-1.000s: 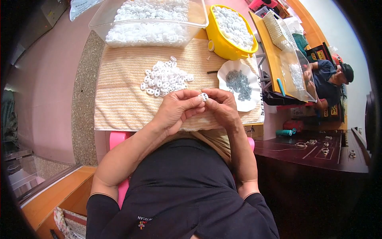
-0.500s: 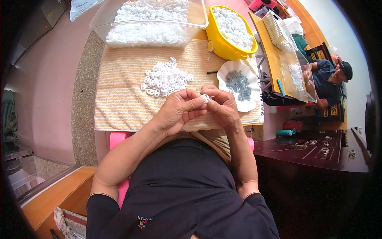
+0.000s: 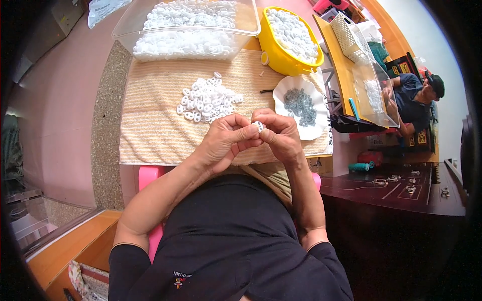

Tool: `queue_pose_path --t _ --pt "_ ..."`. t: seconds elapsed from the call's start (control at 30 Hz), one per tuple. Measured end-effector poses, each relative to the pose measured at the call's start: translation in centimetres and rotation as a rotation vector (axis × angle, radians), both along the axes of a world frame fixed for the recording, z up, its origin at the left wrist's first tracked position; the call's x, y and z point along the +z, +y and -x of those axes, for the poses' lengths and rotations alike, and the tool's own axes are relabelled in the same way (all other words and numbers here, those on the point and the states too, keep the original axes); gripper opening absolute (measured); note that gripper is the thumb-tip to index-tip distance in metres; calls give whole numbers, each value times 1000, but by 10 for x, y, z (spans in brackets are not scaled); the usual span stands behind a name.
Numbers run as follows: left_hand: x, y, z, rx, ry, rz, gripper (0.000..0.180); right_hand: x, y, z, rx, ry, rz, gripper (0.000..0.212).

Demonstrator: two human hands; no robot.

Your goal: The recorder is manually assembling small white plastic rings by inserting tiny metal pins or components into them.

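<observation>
Between both hands, over the towel's near part, is a small white oval plastic piece (image 3: 259,126) with holes in it. My left hand (image 3: 231,138) pinches its left side between thumb and forefinger. The thumb and fingertips of my right hand (image 3: 279,134) close on its right side and cover part of it. A heap of similar white plastic pieces (image 3: 207,100) lies on the striped towel (image 3: 155,110) beyond my left hand. Just past my right hand is a white scalloped dish (image 3: 317,129) holding many small grey, translucent parts (image 3: 300,106).
At the back stand a clear plastic bin (image 3: 246,37) and a yellow tub (image 3: 268,47), both filled with white pieces. A thin black stick (image 3: 266,91) lies beside the dish. On the right, another person (image 3: 414,95) sits by a wooden table (image 3: 341,75) with a clear box.
The white piece has turned slightly and dropped a little between my fingertips. Both hands keep their pinch on it and have barely shifted.
</observation>
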State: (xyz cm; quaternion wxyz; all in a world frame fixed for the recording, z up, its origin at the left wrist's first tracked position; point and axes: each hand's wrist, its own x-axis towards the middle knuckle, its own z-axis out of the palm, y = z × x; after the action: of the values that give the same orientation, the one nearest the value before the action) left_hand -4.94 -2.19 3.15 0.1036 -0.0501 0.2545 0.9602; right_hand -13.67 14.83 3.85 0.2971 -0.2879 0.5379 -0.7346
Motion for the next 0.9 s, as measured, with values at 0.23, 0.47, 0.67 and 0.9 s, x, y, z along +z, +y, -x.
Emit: queue_pose_path --t 0.23,0.47,0.67,0.9 --pt "2 4 -2 21 19 8 8 6 -5 -4 0 118 -6 24" --pt "-7 3 4 109 -1 86 6 4 -9 -6 -88 59 -173 24" --pt "-4 2 5 173 -13 196 13 -4 -6 -2 -104 145 -157 26" --pt "-2 0 5 146 -37 147 14 -11 -5 0 -157 227 -154 26"
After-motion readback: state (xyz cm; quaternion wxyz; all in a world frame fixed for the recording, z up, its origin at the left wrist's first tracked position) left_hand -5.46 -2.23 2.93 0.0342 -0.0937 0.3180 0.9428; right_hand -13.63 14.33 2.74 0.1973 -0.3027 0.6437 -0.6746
